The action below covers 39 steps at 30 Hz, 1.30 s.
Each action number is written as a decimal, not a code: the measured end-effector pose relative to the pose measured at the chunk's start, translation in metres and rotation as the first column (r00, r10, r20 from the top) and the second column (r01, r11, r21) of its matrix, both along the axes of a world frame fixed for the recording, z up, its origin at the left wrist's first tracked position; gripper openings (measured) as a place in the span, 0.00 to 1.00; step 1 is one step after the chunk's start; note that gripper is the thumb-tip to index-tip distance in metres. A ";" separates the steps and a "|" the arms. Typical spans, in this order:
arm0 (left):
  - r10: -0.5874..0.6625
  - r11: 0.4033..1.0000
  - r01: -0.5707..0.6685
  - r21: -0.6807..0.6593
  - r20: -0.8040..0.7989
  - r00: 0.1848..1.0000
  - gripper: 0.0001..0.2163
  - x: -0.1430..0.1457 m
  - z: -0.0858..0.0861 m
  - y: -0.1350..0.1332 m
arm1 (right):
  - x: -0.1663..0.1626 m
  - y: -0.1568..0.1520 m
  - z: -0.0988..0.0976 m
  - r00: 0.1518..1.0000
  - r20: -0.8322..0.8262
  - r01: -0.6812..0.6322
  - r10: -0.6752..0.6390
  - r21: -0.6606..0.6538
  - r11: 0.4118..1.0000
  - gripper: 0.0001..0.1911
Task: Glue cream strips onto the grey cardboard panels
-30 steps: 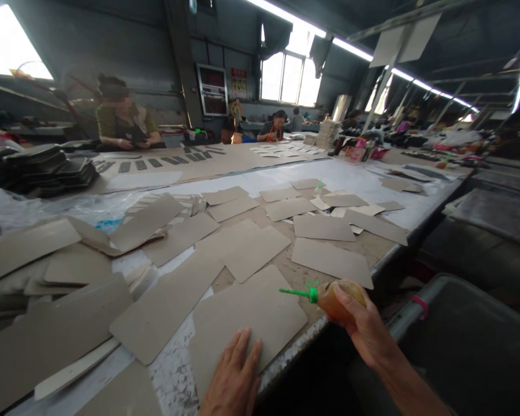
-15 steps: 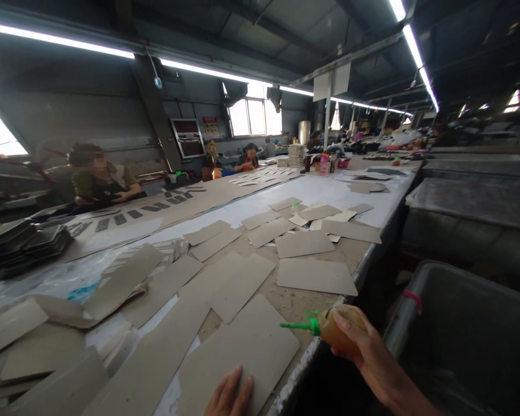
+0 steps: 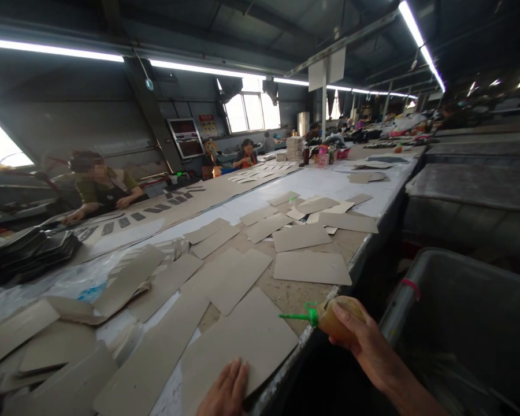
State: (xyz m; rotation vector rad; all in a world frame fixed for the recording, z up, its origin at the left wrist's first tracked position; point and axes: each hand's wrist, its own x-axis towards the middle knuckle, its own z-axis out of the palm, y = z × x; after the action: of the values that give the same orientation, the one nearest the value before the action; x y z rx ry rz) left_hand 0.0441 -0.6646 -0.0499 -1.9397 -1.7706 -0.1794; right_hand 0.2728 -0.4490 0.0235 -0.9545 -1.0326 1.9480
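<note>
My right hand (image 3: 364, 344) is wrapped round a squeeze bottle of amber glue (image 3: 335, 318) with a green nozzle that points left over the table's near edge. My left hand (image 3: 225, 392) lies flat, fingers stretched out, on the near end of a grey cardboard sheet (image 3: 238, 341) at the bottom of the view. Only the fingers of that hand show. Several more grey cardboard sheets (image 3: 312, 267) lie spread over the long table (image 3: 372, 193) in front of me.
A dark bin (image 3: 459, 312) stands to the right of the table's edge. A pile of dark pieces (image 3: 30, 254) sits at far left. One person (image 3: 99, 185) works across the table at left, another person (image 3: 247, 155) further back. A stack of sheets (image 3: 295, 148) stands far off.
The camera has tilted up, so more ceiling shows and my left hand has slid toward the bottom edge. The bottle stays in my right hand, nozzle still pointing left.
</note>
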 end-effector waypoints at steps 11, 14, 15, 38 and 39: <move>0.204 0.979 -0.204 -0.014 0.128 0.970 0.22 0.047 0.051 0.000 | 0.020 0.010 0.004 0.995 0.019 0.099 -0.098 -0.029 0.995 0.20; 0.216 0.976 -0.218 0.021 0.044 0.975 0.20 0.078 0.034 -0.010 | 0.017 0.011 0.004 0.993 0.021 0.114 -0.113 -0.025 0.993 0.21; 0.226 0.974 -0.227 0.012 0.035 0.974 0.20 0.087 0.029 -0.013 | 0.014 0.010 0.005 0.994 0.028 0.106 -0.106 -0.014 0.994 0.21; 0.205 0.920 -0.276 0.277 0.257 0.944 0.15 0.111 0.000 -0.028 | -0.121 -0.062 0.013 0.857 0.473 -0.480 0.204 0.587 0.652 0.22; 0.195 0.935 -0.250 0.250 0.226 0.954 0.15 0.109 0.002 -0.030 | -0.124 -0.064 0.012 0.848 0.488 -0.496 0.207 0.591 0.636 0.22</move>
State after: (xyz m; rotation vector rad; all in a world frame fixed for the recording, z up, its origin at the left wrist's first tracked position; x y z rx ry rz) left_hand 0.1532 -0.6945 -0.0476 -1.5544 -1.9598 -0.5270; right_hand 0.1487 -0.5133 0.0358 -0.7036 -2.1496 1.4237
